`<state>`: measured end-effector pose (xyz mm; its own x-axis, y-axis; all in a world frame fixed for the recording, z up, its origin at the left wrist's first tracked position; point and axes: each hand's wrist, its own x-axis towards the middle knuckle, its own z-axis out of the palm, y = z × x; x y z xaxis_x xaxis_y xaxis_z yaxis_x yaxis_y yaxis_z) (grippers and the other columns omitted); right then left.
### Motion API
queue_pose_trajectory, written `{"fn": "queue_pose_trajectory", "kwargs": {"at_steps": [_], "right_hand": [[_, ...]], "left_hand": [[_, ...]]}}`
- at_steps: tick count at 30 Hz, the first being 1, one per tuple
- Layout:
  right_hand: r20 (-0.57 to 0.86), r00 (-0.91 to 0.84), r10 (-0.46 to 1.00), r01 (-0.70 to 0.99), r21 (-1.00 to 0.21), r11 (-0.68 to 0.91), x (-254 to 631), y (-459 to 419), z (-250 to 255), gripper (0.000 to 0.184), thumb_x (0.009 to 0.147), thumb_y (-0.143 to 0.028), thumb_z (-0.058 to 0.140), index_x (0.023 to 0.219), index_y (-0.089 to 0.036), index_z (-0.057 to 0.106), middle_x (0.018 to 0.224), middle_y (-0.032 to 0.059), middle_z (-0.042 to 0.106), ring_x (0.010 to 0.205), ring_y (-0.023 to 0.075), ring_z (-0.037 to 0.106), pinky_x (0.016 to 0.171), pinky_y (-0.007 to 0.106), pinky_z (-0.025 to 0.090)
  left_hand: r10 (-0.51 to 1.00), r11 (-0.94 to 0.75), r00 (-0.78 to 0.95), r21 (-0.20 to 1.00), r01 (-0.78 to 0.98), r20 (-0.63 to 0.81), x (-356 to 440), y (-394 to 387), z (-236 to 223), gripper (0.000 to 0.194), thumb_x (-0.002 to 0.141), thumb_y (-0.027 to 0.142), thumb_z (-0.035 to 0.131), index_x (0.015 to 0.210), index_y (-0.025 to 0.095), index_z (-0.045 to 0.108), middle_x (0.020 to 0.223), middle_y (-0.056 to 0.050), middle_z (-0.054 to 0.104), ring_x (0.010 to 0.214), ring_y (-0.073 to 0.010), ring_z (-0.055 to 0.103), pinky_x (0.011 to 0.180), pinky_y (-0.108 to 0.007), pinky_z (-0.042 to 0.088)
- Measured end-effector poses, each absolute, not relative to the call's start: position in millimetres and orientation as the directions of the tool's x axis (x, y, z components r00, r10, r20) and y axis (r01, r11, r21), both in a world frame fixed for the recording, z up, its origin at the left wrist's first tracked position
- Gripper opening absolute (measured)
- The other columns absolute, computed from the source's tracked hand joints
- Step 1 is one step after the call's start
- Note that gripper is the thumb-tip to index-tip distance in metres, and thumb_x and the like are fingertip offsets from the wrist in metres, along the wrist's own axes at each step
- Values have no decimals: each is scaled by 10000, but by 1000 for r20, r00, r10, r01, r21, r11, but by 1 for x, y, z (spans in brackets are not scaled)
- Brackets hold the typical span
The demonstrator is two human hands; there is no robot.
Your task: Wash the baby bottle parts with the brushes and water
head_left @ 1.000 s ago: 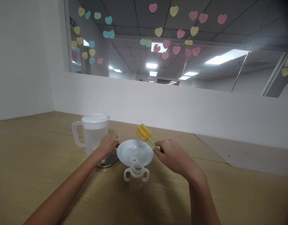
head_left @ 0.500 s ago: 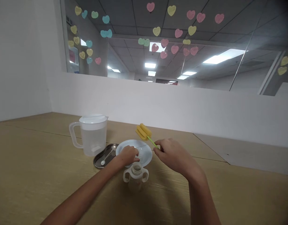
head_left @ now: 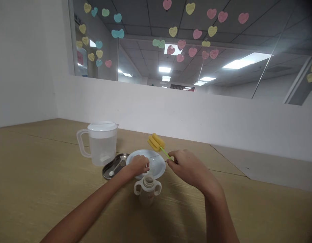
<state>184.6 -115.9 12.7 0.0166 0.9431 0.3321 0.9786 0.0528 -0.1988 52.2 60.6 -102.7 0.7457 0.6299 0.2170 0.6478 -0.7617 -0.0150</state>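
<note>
My right hand [head_left: 187,167] is closed around the thin green handle of a bottle brush [head_left: 156,141] with a yellow sponge head. The sponge is held up above the far right side of a pale blue-white bowl [head_left: 159,165]. My left hand [head_left: 139,164] is over the left part of this bowl with its fingers curled. Whatever lies in those fingers, perhaps something small and clear, I cannot make out. Just nearer to me than the bowl stands a baby bottle [head_left: 147,194] upright, with two white handles and an uncovered neck.
A lidded clear plastic pitcher [head_left: 103,145] with liquid in it stands on the left. Between pitcher and bowl lies a dark metal kidney tray [head_left: 106,171] holding a small white spoon-like tool [head_left: 116,167]. Behind the wooden table [head_left: 56,168] rises a white wall [head_left: 156,108].
The view has shifted slightly, so things sit a little farther right in it. Both hands keep nearly the same poses, and the brush stays up in my right hand.
</note>
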Motion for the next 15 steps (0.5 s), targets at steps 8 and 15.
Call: {"fn": "queue_pose_trajectory", "kwargs": {"at_steps": [8,15], "right_hand": [[315,34,949,979,-200,32,185,-116,13,234,773,-167,396,541,-178,371,521,-28,355,481,94,253,472,261,164],[325,41,945,982,-190,23,184,-114,11,243,770,-165,406,533,-174,354,514,-29,351,469,92,233,468,260,156]], "left_hand": [[645,-748,717,27,663,266,43,69,-94,162,735,270,597,836,191,695,828,-78,667,807,-229,610,733,-305,444],[702,-689,634,83,720,325,53,76,-112,302,822,315,513,1013,104,614,1013,-167,609,1006,-275,530,877,-376,385]]}}
